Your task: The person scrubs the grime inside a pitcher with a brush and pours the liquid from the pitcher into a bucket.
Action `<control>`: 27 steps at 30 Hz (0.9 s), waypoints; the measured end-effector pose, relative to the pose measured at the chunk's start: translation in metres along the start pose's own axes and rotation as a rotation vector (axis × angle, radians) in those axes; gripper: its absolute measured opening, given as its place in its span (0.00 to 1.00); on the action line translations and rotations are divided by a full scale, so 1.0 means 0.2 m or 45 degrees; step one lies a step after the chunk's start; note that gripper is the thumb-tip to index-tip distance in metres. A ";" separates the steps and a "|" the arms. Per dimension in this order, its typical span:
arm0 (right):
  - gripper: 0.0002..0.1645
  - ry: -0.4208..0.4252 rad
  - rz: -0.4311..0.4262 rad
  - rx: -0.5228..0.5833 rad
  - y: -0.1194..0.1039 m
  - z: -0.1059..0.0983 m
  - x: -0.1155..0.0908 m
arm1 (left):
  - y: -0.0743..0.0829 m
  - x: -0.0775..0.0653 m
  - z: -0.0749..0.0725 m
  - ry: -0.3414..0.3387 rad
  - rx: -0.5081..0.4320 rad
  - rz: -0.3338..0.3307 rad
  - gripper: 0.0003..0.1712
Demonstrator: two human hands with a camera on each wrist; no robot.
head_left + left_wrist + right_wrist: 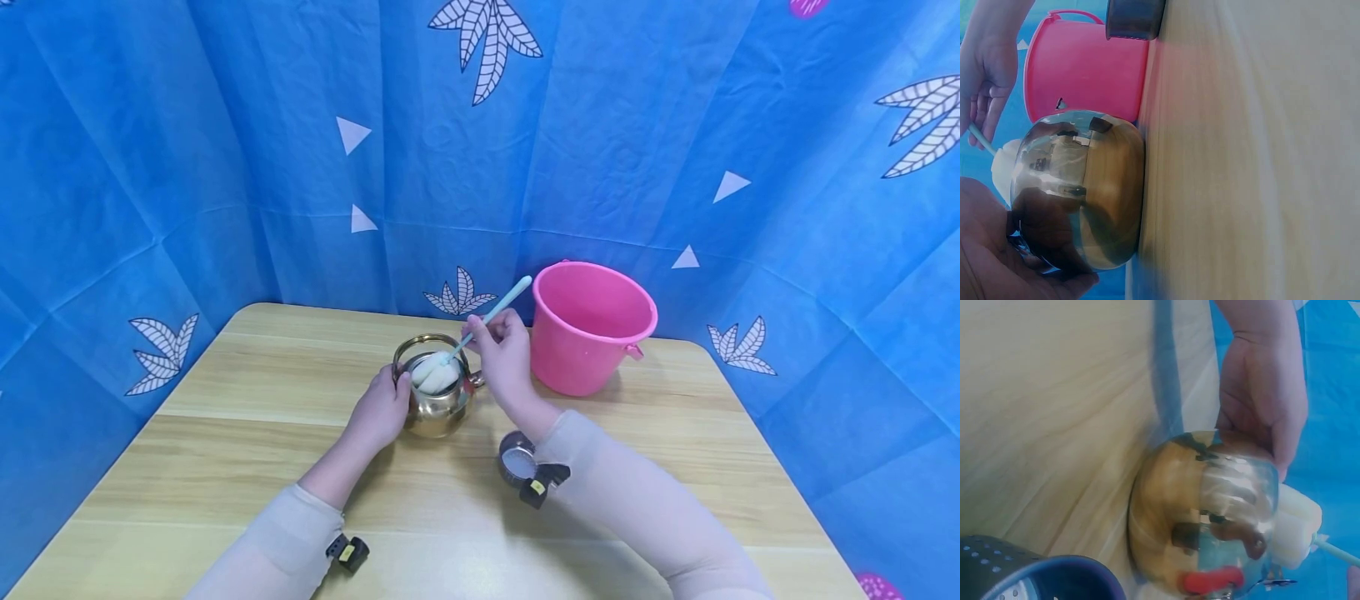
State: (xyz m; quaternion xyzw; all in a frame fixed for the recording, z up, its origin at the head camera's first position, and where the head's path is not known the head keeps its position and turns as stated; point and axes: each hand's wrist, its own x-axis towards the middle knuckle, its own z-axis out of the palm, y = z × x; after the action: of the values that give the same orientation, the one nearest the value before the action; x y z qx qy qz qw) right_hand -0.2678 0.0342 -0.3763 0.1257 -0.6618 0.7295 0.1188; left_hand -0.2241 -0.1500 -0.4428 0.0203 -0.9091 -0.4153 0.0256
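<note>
A shiny gold metal teapot (433, 421) with a raised hoop handle and a short spout stands upright on the table. My left hand (382, 408) grips its left side, the thumb near the rim and the fingers around the body. A long-handled sponge brush (437, 373) with a pale cream head sits in the teapot's mouth, the head partly sticking out. My right hand (506, 358) pinches the brush's light green handle, which tilts up to the right. The lower part of the sponge is hidden inside the pot.
A pink bucket (570, 358) stands behind and right of the teapot. A dark perforated metal infuser basket (1079, 581) stands nearer, partly under my right forearm in the head view. The wooden table (262, 467) is backed by blue patterned curtains (465, 167).
</note>
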 end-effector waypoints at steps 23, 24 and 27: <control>0.07 0.108 -0.065 0.144 -0.11 -0.09 0.02 | 0.00 0.00 0.00 0.006 0.005 0.011 0.34; 0.07 0.110 -0.066 0.146 -0.11 -0.10 0.02 | 0.00 0.00 0.00 0.006 0.006 0.010 0.34; 0.06 0.123 -0.059 0.187 -0.11 -0.11 0.02 | 0.00 0.00 0.00 0.010 0.010 0.008 0.34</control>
State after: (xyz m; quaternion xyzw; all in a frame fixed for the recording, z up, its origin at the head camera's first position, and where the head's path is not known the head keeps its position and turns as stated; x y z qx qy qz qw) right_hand -0.2638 0.0586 -0.3560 0.1139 -0.5969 0.7783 0.1579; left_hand -0.2249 -0.1495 -0.4429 0.0192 -0.9107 -0.4115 0.0303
